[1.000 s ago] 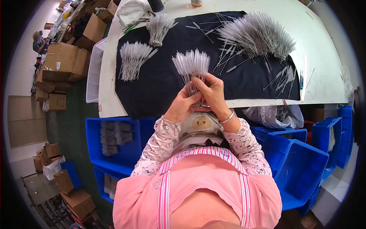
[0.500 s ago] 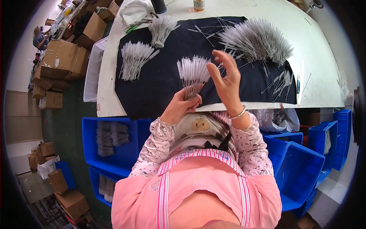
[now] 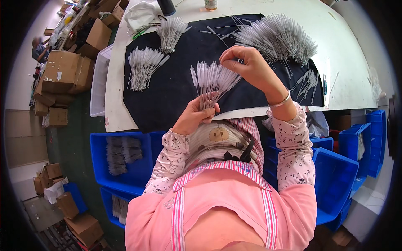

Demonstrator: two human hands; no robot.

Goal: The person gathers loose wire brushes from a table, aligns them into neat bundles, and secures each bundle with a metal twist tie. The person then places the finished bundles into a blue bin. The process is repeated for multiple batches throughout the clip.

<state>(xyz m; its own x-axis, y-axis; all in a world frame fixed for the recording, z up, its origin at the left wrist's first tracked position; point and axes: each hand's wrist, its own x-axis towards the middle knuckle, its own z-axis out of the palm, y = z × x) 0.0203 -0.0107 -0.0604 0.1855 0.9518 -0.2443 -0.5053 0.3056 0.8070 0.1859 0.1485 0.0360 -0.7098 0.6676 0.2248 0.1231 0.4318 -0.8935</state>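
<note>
Upright over the near edge of the dark cloth stands a fanned bundle of thin wire brushes [image 3: 209, 77] with white bristles. My left hand [image 3: 196, 113] is closed around its wire stems. Beside the bristle ends, my right hand [image 3: 250, 69] has its fingers bent and brought together at the tips. Whatever those fingertips hold, if anything, I cannot make out. Two more brush bunches lie on the cloth to the left, a nearer bunch [image 3: 144, 67] and a farther bunch [image 3: 171, 34]. A large heap of brushes [image 3: 278, 37] spreads at the back right.
The dark cloth [image 3: 167, 102] covers part of a white table [image 3: 351, 79]. A few loose brushes [image 3: 307, 85] lie at the right. A dark bottle [image 3: 166, 6] and small jar [image 3: 210, 5] stand far back. Blue bins flank me; the left bin [image 3: 98, 157] holds brushes. Cardboard boxes [image 3: 60, 73] pile up left.
My right hand has swung left and inward to the bristle ends, its spread fingers now bent together. The held bundle has fanned wider. The view has shifted slightly.
</note>
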